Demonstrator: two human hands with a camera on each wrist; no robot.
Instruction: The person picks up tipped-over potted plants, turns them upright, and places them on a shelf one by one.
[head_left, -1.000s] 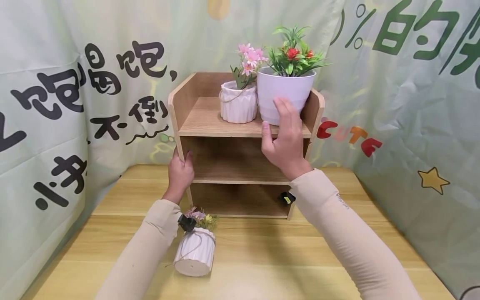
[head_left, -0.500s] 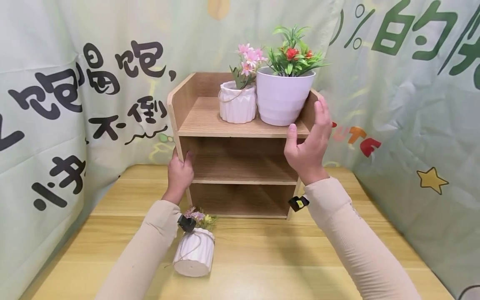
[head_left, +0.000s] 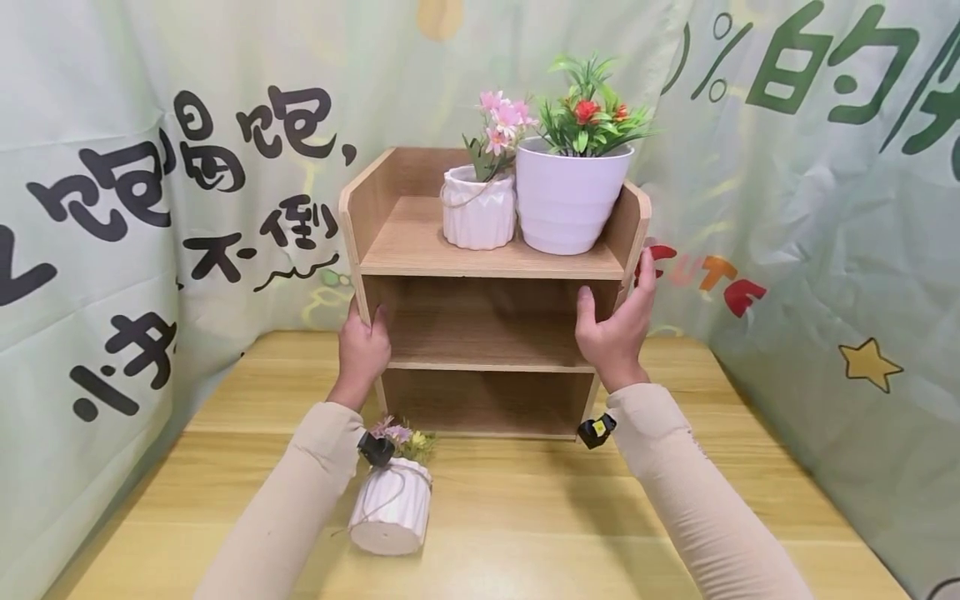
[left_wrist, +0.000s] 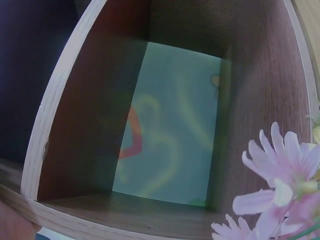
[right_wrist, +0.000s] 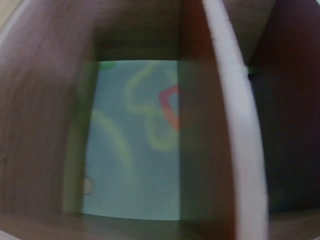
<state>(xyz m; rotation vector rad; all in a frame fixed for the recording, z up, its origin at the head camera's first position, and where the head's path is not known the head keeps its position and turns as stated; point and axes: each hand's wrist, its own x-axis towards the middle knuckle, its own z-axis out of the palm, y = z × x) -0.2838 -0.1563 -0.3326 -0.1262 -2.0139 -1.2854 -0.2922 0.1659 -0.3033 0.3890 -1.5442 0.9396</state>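
Note:
A three-level wooden shelf [head_left: 495, 337] stands on the table in the head view. My left hand [head_left: 363, 350] grips its left side panel, thumb at the front, fingers mostly hidden behind. At the right side panel is my right hand [head_left: 618, 329], thumb raised before the opening and fingers straight along the outer side; whether it touches is unclear. On the top level stand a large white pot [head_left: 573, 204] of red flowers and a small ribbed white pot [head_left: 477, 212] of pink ones. The left wrist view shows part of my left hand [left_wrist: 14, 225] by the shelf edge.
Another ribbed white flowerpot [head_left: 393, 504] lies tipped over on the wooden table [head_left: 517, 533], near my left forearm, base toward me. Its flowers [left_wrist: 280, 170] show in the left wrist view. Printed curtains [head_left: 810, 208] hang behind and on both sides.
My right hand has moved off the front of the large white pot, rightward and then down to the shelf's right side panel. The left hand keeps its grip; the pots stay put.

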